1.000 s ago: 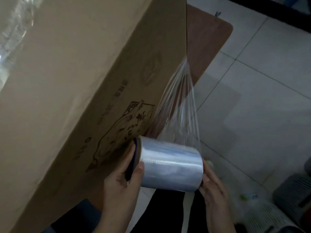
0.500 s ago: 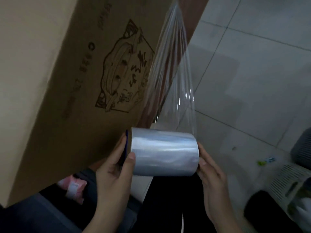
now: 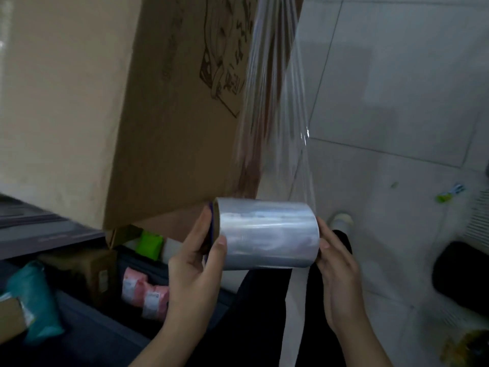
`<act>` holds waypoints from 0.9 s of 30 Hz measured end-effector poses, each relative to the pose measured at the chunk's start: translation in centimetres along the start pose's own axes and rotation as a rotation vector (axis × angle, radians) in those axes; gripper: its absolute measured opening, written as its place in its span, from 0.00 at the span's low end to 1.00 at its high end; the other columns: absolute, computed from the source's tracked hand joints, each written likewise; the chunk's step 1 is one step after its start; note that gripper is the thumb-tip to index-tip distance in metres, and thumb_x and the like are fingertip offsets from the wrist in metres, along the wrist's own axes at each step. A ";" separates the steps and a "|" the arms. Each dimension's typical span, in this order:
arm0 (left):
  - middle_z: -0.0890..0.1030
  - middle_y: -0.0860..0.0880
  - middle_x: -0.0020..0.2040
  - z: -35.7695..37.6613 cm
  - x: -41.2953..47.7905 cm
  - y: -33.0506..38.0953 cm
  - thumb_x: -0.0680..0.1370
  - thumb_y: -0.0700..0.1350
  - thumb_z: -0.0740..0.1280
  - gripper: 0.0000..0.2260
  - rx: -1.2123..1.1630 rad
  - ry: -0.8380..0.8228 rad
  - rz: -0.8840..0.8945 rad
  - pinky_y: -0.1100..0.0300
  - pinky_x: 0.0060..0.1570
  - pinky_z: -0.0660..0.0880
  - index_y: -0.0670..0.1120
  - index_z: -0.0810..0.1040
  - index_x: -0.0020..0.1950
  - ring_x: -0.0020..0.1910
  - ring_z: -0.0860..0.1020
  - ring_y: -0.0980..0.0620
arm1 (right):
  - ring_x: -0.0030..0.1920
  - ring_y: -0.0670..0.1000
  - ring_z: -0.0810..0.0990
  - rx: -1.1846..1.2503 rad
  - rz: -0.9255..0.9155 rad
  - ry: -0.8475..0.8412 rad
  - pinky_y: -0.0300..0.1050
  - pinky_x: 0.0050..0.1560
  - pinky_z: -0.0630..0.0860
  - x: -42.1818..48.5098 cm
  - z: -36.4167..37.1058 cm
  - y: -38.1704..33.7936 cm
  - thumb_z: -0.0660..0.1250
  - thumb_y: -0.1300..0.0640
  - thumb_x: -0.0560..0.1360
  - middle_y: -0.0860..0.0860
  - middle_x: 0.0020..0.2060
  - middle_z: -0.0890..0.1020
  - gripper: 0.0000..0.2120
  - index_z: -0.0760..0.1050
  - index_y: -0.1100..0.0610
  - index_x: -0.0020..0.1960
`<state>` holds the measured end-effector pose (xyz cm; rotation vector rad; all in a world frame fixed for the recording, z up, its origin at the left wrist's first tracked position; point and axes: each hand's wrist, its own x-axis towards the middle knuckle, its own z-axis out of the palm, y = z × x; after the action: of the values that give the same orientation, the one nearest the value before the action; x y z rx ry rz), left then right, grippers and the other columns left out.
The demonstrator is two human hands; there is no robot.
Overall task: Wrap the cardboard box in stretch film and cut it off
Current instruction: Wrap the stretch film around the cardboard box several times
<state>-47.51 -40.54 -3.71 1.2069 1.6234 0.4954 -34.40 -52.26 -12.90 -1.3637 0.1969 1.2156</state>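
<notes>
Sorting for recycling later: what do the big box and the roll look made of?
The box: brown cardboard, matte, with dark printed artwork. The roll: apparently thin plastic stretch film, glossy, with streaky highlights; the sheet pulled from it is see-through.

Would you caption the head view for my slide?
Left hand and right hand hold a silvery stretch-film roll, clear film running to the brown cardboard box.
</notes>
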 end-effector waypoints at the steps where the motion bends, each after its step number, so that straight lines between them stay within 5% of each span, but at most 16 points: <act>1: 0.80 0.62 0.56 -1.0 -0.1 -0.4 0.71 0.49 0.68 0.16 0.010 -0.016 -0.001 0.75 0.51 0.72 0.57 0.78 0.59 0.54 0.77 0.69 | 0.66 0.47 0.76 0.018 0.007 0.013 0.49 0.69 0.69 -0.7 0.5 0.8 0.59 0.62 0.79 0.48 0.63 0.81 0.18 0.74 0.56 0.67; 6: 0.80 0.59 0.58 -4.7 -0.3 -1.6 0.75 0.44 0.67 0.14 0.020 -0.019 0.046 0.76 0.48 0.72 0.54 0.79 0.59 0.54 0.77 0.69 | 0.61 0.44 0.79 0.104 0.031 -0.012 0.32 0.54 0.76 -3.5 2.6 4.1 0.59 0.60 0.79 0.44 0.60 0.82 0.16 0.77 0.51 0.64; 10: 0.79 0.58 0.61 -7.4 -0.6 -2.1 0.70 0.53 0.67 0.26 0.100 -0.040 0.131 0.76 0.53 0.70 0.46 0.76 0.66 0.60 0.75 0.66 | 0.62 0.45 0.79 0.183 0.059 -0.008 0.35 0.57 0.77 -4.5 5.0 6.6 0.60 0.60 0.79 0.46 0.60 0.82 0.17 0.76 0.53 0.65; 15: 0.80 0.56 0.61 -10.8 1.7 -2.3 0.72 0.51 0.67 0.23 0.162 -0.083 0.163 0.74 0.56 0.70 0.47 0.76 0.66 0.61 0.76 0.63 | 0.56 0.43 0.82 0.272 0.053 0.005 0.32 0.46 0.77 -5.6 9.1 9.1 0.58 0.59 0.79 0.44 0.55 0.85 0.16 0.80 0.45 0.57; 17: 0.80 0.56 0.60 -12.3 3.1 -2.2 0.76 0.43 0.67 0.16 0.196 -0.112 0.183 0.75 0.54 0.71 0.50 0.77 0.64 0.60 0.77 0.64 | 0.57 0.44 0.82 0.300 0.063 0.035 0.34 0.48 0.78 -5.8 10.7 10.1 0.58 0.59 0.79 0.45 0.55 0.85 0.16 0.79 0.46 0.59; 23: 0.78 0.69 0.58 -16.5 7.9 -1.3 0.78 0.38 0.65 0.17 0.436 -0.307 0.327 0.73 0.60 0.68 0.56 0.77 0.63 0.62 0.74 0.68 | 0.59 0.45 0.81 0.474 0.108 0.196 0.42 0.56 0.75 -6.5 17.2 14.2 0.59 0.57 0.79 0.48 0.60 0.82 0.18 0.73 0.52 0.68; 27: 0.78 0.65 0.61 -19.0 11.6 -0.5 0.79 0.38 0.64 0.17 0.536 -0.425 0.405 0.74 0.60 0.67 0.52 0.77 0.65 0.63 0.73 0.69 | 0.60 0.45 0.80 0.567 0.101 0.272 0.46 0.61 0.74 -6.6 21.9 16.8 0.61 0.54 0.79 0.47 0.62 0.81 0.18 0.72 0.52 0.69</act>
<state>-64.44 -26.19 -1.94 1.9126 1.1720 0.0244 -61.01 -42.39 -12.33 -1.0170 0.7515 0.9503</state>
